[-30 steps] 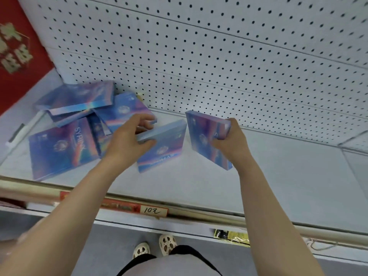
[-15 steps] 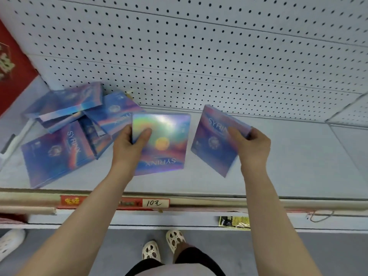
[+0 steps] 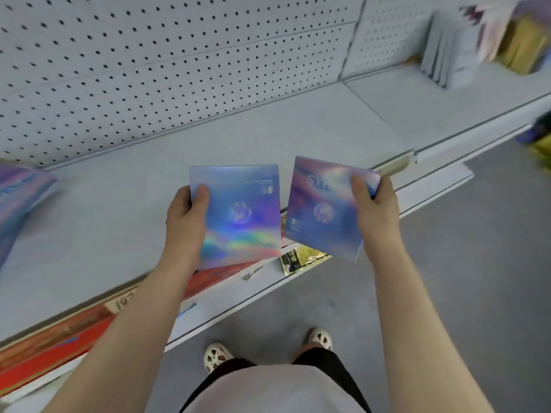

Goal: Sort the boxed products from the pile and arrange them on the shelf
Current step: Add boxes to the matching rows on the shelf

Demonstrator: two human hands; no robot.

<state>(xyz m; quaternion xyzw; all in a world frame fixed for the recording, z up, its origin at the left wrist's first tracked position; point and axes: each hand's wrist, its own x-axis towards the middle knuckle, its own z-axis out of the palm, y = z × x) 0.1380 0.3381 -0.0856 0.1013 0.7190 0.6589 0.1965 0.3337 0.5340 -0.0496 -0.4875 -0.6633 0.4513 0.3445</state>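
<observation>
Both hands are busy here: the left hand (image 3: pixel 186 217) grips a shiny holographic box (image 3: pixel 238 214) by its left edge, thumb on the face, and the right hand (image 3: pixel 377 208) pinches a purple box (image 3: pixel 323 208) at its top right corner. Both boxes hang over the front lip of the grey shelf (image 3: pixel 125 204), side by side, just apart. The leftover pile (image 3: pixel 21 201) sits at the shelf's far left, blurry. Way off at the shelf's right end there's a row of upright boxes (image 3: pixel 447 46). Under the shelf's front edge a gold packet (image 3: pixel 301 257) pokes out, plus a red price strip (image 3: pixel 59 341).
</observation>
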